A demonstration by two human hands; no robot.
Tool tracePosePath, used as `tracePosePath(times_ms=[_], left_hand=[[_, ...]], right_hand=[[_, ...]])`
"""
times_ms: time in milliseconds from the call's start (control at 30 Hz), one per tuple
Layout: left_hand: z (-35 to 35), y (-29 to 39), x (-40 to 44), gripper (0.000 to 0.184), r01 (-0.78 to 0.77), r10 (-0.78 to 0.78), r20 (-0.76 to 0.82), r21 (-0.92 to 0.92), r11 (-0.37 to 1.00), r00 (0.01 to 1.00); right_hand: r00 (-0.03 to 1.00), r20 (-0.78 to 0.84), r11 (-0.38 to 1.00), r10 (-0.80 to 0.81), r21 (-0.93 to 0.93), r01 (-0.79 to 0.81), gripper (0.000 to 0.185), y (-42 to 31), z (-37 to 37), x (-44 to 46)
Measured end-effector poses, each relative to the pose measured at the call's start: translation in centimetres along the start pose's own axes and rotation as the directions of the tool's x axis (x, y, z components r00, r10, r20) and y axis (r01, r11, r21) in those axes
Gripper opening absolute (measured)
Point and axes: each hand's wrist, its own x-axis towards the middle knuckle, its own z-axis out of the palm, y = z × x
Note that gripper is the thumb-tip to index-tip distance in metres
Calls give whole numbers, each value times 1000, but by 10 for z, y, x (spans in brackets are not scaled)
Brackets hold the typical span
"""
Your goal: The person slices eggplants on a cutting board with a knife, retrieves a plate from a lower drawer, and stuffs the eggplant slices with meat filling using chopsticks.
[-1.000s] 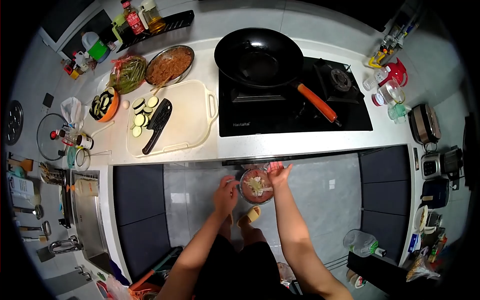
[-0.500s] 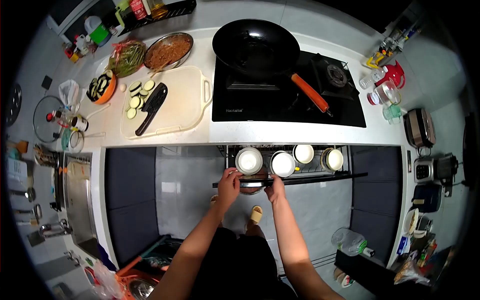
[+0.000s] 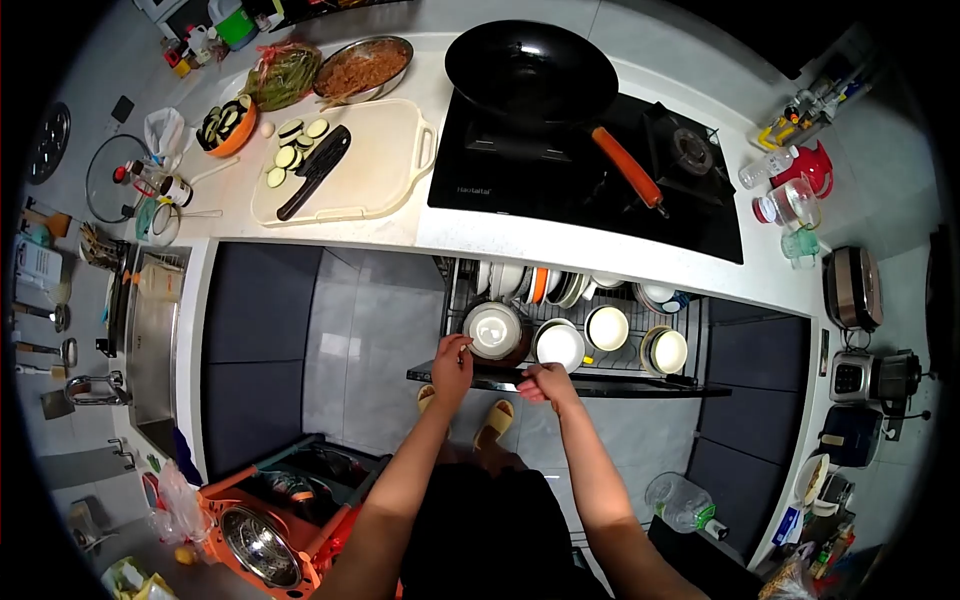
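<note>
A drawer stands pulled out under the counter, its dark front panel (image 3: pixel 640 388) running beneath my hands. My left hand (image 3: pixel 453 366) is over the left end of this panel, beside a stack of pale bowls (image 3: pixel 494 330); its fingers are loosely bent and apart, with nothing visible in them. Just above the panel's edge, my right hand (image 3: pixel 546 384) points its loosely spread fingers leftward and holds nothing visible. Nearest to it is a white bowl (image 3: pixel 559 346). Two more bowls, a white one (image 3: pixel 607 328) and a brown-rimmed one (image 3: pixel 668 351), sit farther right in the drawer.
Upright plates (image 3: pixel 541 285) line the drawer's back. Above, a black wok (image 3: pixel 530 75) rests on the stove (image 3: pixel 480 185). A cutting board (image 3: pixel 385 165) carries a knife (image 3: pixel 318 170) and sliced eggplant (image 3: pixel 285 158). A large plastic bottle (image 3: pixel 683 503) lies on the floor.
The drawer has come farther out, exposing the plates behind the bowls. Both hands have loosened from the drawer front, and the camera view has shifted and tilted.
</note>
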Motion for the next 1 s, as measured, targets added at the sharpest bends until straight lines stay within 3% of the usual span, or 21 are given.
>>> tracePosePath(times_ms=[133, 433, 600, 633, 733, 767, 867, 900, 1000], left_hand=[[8, -8, 2, 17, 97, -97, 4, 8, 995, 995], [50, -74, 18, 15, 175, -176, -56, -25, 984, 983], [75, -98, 27, 18, 208, -211, -59, -43, 977, 976], [78, -100, 28, 19, 260, -264, -14, -125, 957, 964], [87, -102, 28, 22, 333, -336, -6, -130, 934, 942], [90, -102, 29, 24, 314, -329, -91, -142, 939, 940], [106, -138, 33, 24, 335, -327, -112, 70, 939, 938], [108, -139, 37, 27, 266, -238, -152, 200, 943, 959], [107, -131, 44, 27, 387, -391, 14, 116, 915, 920]], right_hand=[[993, -22, 990, -112, 81, 114, 20, 2, 5, 29], [995, -3, 979, -102, 176, 101, 14, 5, 22, 66], [986, -71, 961, -153, 222, 165, 14, 7, 23, 83], [981, -95, 952, -171, 240, 190, 14, 8, 22, 87], [976, -122, 944, -179, 257, 205, 15, 8, 17, 93], [976, -119, 946, -183, 250, 208, 16, 7, 15, 94], [974, -117, 949, -193, 229, 216, 17, 7, 12, 97], [974, -117, 951, -195, 221, 217, 17, 8, 11, 98], [977, -122, 957, -175, 211, 197, 18, 14, 11, 99]])
